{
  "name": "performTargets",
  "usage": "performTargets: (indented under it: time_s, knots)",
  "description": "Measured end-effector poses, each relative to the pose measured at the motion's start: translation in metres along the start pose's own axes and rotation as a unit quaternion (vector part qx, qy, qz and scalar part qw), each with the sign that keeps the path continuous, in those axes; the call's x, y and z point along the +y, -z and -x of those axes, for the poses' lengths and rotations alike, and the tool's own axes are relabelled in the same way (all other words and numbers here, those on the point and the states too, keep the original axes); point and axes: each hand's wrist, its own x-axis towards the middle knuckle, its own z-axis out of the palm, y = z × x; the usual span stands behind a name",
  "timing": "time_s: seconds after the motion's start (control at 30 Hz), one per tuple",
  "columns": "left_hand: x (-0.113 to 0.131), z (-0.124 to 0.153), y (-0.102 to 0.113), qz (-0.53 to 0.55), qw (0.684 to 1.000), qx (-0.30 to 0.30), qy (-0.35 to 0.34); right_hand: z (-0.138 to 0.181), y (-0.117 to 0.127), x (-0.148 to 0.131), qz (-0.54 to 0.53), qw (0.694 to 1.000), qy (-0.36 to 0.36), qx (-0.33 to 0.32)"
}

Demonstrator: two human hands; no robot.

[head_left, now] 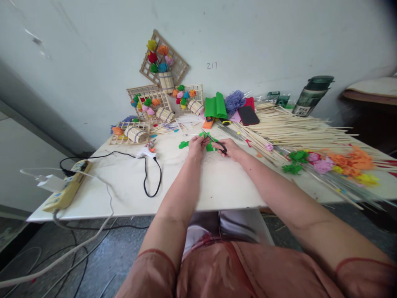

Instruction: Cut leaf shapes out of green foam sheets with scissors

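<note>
I have the left hand (198,145) pinched nearly closed on a green crepe-paper piece (203,135) over the white tabletop (226,186), the right hand (228,148) curled around black-handled scissors (221,146), blades close to the paper.

The left hand (197,145) pinches green paper (202,134), the right hand (232,150) holds scissors (222,149); thin sticks (285,127) and paper flowers (323,165) lie on the bench (124,178) to the right

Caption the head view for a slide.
Right hand holds dark-handled scissors beside a green piece held in the left hand, over a white table.
</note>
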Motion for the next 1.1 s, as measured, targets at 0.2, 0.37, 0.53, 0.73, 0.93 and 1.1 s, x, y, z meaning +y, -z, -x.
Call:
performTargets:
  time_s: [0.2,0.37,0.53,0.73,0.93,1.1]
  knots:
    - [0.0,0.0,0.001,-0.007,1.0,-0.022,0.004,0.005,0.001,-0.005,-0.028,0.999,-0.019,0.0]
    - [-0.001,0.0,0.001,-0.013,0.999,-0.036,0.011,0.009,0.002,-0.011,-0.028,0.999,-0.025,0.003]
    - [-0.001,0.001,0.001,-0.013,0.999,-0.043,0.013,0.008,0.004,-0.008,-0.036,0.999,-0.016,0.003]
    - [0.0,0.001,0.001,-0.008,0.999,-0.048,0.016,0.004,0.008,-0.006,-0.027,1.0,-0.009,-0.007]
    - [-0.001,-0.001,0.003,-0.001,0.999,-0.049,0.02,0.002,0.01,-0.006,-0.021,1.0,-0.01,-0.008]
    - [0.001,0.001,0.001,0.008,0.999,-0.047,0.022,0.001,0.011,-0.004,-0.015,1.0,-0.014,-0.008]
